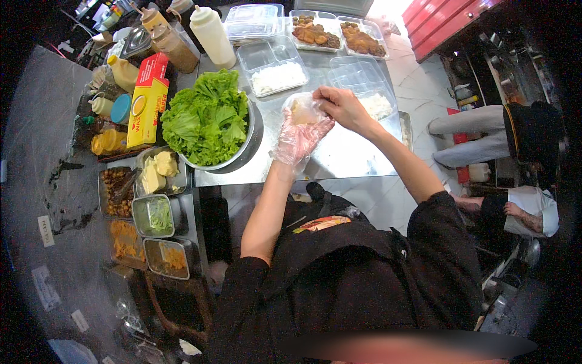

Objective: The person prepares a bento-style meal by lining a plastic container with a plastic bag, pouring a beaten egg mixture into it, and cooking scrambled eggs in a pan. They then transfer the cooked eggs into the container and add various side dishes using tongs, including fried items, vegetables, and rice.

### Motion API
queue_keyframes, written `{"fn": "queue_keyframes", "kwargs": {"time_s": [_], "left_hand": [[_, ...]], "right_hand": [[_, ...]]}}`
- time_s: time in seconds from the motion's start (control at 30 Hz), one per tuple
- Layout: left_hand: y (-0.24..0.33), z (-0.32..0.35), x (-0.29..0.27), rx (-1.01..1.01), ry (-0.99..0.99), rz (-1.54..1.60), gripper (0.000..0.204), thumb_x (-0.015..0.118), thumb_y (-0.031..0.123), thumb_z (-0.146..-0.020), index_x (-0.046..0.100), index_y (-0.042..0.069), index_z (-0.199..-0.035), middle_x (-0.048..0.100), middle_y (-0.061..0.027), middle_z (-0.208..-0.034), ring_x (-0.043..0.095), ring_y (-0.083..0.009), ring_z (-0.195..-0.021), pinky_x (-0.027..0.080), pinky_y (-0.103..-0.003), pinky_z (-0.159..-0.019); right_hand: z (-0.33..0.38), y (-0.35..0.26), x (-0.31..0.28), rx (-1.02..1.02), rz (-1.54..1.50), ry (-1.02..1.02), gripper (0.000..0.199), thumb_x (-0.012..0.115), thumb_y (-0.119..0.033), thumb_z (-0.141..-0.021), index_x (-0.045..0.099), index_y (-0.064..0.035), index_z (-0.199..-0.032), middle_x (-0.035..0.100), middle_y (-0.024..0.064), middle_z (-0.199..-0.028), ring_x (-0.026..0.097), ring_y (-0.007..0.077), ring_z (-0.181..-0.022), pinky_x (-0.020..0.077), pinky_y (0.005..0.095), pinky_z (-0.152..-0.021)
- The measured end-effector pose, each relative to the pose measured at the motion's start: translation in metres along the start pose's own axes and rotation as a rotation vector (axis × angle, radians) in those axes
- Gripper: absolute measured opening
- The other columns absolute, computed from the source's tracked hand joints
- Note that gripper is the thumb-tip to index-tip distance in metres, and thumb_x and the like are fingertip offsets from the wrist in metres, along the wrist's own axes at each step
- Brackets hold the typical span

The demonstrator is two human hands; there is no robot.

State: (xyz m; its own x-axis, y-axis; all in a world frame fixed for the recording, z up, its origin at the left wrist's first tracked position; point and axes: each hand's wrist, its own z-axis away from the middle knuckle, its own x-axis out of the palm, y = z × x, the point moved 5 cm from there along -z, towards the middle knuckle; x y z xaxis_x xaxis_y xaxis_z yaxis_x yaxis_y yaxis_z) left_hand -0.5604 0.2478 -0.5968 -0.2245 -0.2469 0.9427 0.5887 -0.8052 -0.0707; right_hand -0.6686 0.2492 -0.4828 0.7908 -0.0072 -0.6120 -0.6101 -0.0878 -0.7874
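Hands meet over the tabletop (330, 164): the left hand (303, 133) wears a clear plastic glove, while the right hand (345, 110) appears bare. Between them, at the left hand's fingers, is loose clear plastic (297, 108); whether it belongs to the glove or is a separate piece cannot be told from where I stand. The right hand's fingertips are pinched together on its edge. The left hand points away from the wearer; how far its fingers close cannot be determined.

Just beyond the hands is a clear compartment tray (260, 53) with white rice (280, 77) in its near section. A second such tray (357, 71), also holding rice, is partly covered by the right hand. Farther off, two filled trays contain browned food (312, 35), next to stacked clear plasticware (254, 21).

To the left, lettuce (203, 118) is heaped above the rim of a metal bowl (257, 130). Beside it I note an upright yellow-and-red box (148, 100) and, behind, a white squeeze bottle (212, 36). Nearer the wearer, open containers hold pale yellow blocks (159, 171) and green shreds (157, 215).
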Motion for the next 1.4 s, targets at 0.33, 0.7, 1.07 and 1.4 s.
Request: {"fn": "queue_keyframes", "kwargs": {"time_s": [0.33, 0.7, 1.07, 1.4], "left_hand": [[0.015, -0.033, -0.015, 0.028, -0.075, -0.106, 0.054, 0.049, 0.033, -0.098, 0.034, -0.002, -0.136, 0.050, -0.0281, -0.129, 0.044, -0.0504, -0.125, 0.037, -0.063, -0.105], [0.019, -0.039, -0.024, -0.100, 0.138, 0.009, 0.035, 0.066, 0.001, -0.085, 0.049, 0.000, -0.115, 0.060, -0.0170, -0.100, 0.060, -0.0361, -0.104, 0.045, -0.061, -0.095], [0.035, -0.055, -0.063, -0.044, 0.314, -0.231, 0.009, 0.053, 0.002, -0.094, 0.057, 0.003, -0.103, 0.060, -0.0054, -0.081, 0.062, -0.0175, -0.070, 0.058, -0.038, -0.065], [0.029, -0.031, -0.017, -0.177, 0.328, -0.630, 0.009, 0.048, 0.011, -0.099, 0.051, 0.007, -0.090, 0.050, -0.0007, -0.070, 0.051, -0.0146, -0.058, 0.048, -0.029, -0.048]], "right_hand": [[0.057, -0.026, 0.011, -0.285, 0.263, -0.082, 0.008, 0.056, -0.002, -0.084, 0.059, -0.0022, -0.092, 0.060, 0.0136, -0.085, 0.063, 0.0325, -0.082, 0.0506, 0.0410, -0.071], [0.077, -0.008, 0.021, -0.362, 0.372, -0.240, 0.014, 0.054, -0.002, -0.082, 0.059, -0.0042, -0.095, 0.059, 0.0107, -0.091, 0.063, 0.0288, -0.086, 0.0526, 0.0393, -0.073], [0.050, 0.019, -0.013, 0.181, -0.053, 0.033, 0.038, 0.065, -0.036, -0.087, 0.055, -0.0027, -0.102, 0.066, 0.0182, -0.095, 0.068, 0.0255, -0.062, 0.0555, 0.0356, -0.058], [0.059, 0.065, 0.075, 0.870, -0.892, -0.569, 0.045, 0.051, -0.050, -0.095, 0.059, -0.0056, -0.097, 0.056, 0.0061, -0.074, 0.051, 0.0151, -0.056, 0.0402, 0.0292, -0.042]]}}
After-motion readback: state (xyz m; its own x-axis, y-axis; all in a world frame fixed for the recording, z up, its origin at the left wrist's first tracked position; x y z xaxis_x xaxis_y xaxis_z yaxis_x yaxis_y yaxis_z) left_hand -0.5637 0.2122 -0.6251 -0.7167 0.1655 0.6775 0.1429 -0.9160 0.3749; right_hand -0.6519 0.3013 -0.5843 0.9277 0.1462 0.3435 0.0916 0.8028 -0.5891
